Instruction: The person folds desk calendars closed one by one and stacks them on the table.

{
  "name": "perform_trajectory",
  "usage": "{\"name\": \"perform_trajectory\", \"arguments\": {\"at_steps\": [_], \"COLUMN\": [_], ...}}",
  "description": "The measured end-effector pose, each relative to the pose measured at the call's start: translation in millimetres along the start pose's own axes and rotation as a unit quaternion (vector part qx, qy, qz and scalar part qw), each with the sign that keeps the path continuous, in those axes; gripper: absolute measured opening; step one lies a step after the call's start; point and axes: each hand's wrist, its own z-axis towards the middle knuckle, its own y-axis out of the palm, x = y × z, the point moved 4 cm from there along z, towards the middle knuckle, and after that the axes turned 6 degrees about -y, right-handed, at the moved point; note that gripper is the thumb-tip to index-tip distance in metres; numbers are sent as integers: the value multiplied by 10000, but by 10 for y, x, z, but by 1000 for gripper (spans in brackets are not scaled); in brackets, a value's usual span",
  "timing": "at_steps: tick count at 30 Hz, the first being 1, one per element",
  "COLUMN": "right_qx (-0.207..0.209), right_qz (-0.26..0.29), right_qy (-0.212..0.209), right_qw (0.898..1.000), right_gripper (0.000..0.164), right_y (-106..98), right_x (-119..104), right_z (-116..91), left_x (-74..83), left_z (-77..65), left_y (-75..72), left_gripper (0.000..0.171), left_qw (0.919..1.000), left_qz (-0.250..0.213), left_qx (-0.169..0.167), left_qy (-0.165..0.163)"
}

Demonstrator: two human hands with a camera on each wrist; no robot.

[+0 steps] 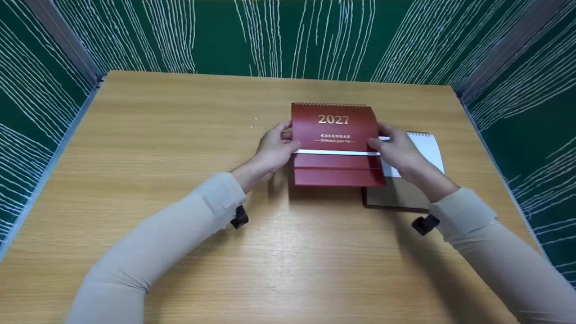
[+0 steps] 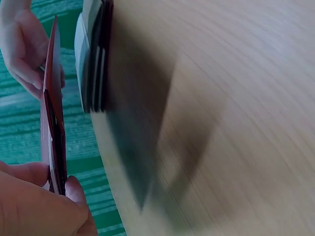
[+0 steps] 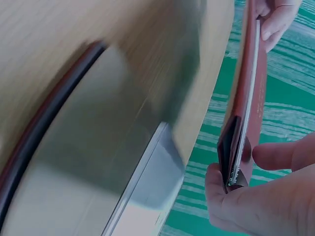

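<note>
A red spiral-bound desk calendar marked 2027 in gold is held up above the table, its shadow falling below it. My left hand pinches its left edge between thumb and fingers. At the right edge, my right hand pinches it the same way. In the left wrist view the calendar appears edge-on, folded in layers. From the right wrist, a white page edge shows between the red covers of the calendar. Behind and below my right hand lies a stack of calendars with white pages and a grey-brown board, partly covered by my forearm.
The wooden table spreads under both arms. Small pale specks lie left of the held calendar. Green walls with white streaks stand around the back and sides. Each wrist carries a small black camera.
</note>
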Motion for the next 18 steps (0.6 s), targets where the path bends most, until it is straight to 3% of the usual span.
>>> {"name": "perform_trajectory", "arguments": {"at_steps": [8, 18], "right_qx": [366, 675], "right_qz": [-281, -321], "right_qy": [126, 526], "right_qw": [9989, 9958], "right_gripper": [65, 71], "right_y": [-421, -852], "right_x": [305, 616], "right_z": [-174, -361], "left_x": [63, 27], "left_z": [62, 114], "left_y": [551, 1111], "left_gripper": [68, 69], "left_qw": [9988, 9983], "left_qz": [286, 355], "left_qx": [-103, -301], "left_qy": [383, 343]}}
